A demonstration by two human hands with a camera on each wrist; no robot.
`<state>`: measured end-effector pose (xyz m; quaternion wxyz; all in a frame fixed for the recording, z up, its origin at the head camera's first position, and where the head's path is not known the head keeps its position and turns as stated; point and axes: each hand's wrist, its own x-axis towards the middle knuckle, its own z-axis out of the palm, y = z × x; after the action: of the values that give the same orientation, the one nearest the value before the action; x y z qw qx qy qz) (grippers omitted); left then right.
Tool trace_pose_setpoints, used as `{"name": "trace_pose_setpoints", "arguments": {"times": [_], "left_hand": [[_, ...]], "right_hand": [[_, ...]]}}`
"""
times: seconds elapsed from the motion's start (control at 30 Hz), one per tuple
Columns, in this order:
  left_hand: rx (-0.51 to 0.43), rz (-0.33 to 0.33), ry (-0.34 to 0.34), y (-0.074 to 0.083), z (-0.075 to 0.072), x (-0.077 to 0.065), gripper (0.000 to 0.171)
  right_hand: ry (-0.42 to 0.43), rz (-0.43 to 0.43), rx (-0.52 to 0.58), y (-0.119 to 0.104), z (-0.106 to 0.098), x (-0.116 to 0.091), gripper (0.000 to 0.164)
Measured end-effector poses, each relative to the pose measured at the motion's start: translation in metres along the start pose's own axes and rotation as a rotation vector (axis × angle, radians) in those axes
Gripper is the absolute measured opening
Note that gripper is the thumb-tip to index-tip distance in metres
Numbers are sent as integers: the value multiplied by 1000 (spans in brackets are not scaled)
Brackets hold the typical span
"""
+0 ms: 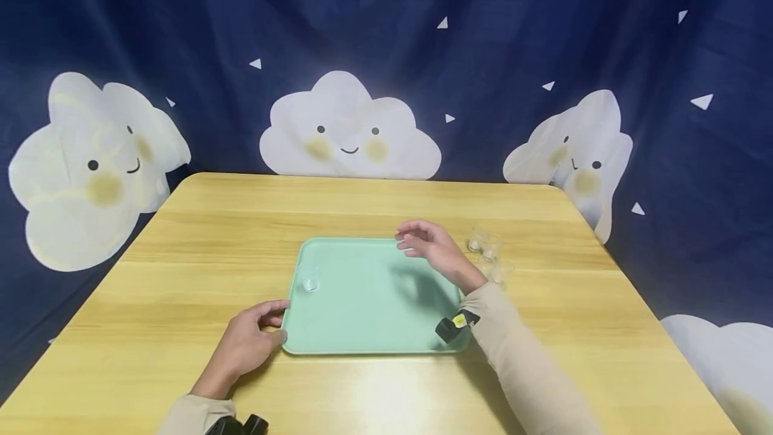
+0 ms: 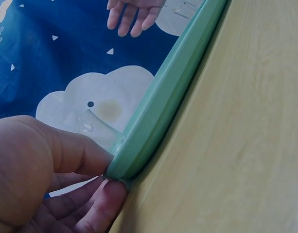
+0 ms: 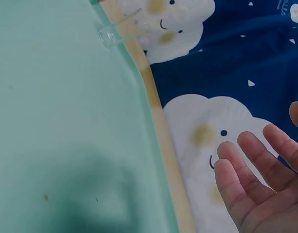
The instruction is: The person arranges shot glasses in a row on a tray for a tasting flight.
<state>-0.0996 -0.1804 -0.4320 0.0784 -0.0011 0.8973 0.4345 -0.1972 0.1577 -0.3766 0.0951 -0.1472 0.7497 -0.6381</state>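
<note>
A mint-green tray (image 1: pixel 362 307) lies flat on the wooden table. One small clear glass (image 1: pixel 310 283) stands on it near its left edge; the right wrist view also catches this glass (image 3: pixel 120 32). My left hand (image 1: pixel 246 344) holds the tray at its left edge, with thumb and fingers at the rim (image 2: pixel 139 131) in the left wrist view. Over the tray's far right part hovers my right hand (image 1: pixel 437 250), its fingers loosely extended and nothing in them. Several more clear glasses (image 1: pixel 488 250) stand close together on the table, just right of the tray.
The light wooden table (image 1: pixel 199 274) runs out around the tray on all sides. Behind it hangs a dark blue curtain (image 1: pixel 211 32) with smiling clouds and small white triangles. My right forearm (image 1: pixel 519 348) passes over the tray's near right corner.
</note>
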Motion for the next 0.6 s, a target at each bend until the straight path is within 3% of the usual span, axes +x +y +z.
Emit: {"name": "trace_pose_setpoints", "arguments": {"times": [0.6], "left_hand": [[-5,8,18,-1,2,2,50]], "right_hand": [[61,-85,-18,-1,-46,-32,35]]}}
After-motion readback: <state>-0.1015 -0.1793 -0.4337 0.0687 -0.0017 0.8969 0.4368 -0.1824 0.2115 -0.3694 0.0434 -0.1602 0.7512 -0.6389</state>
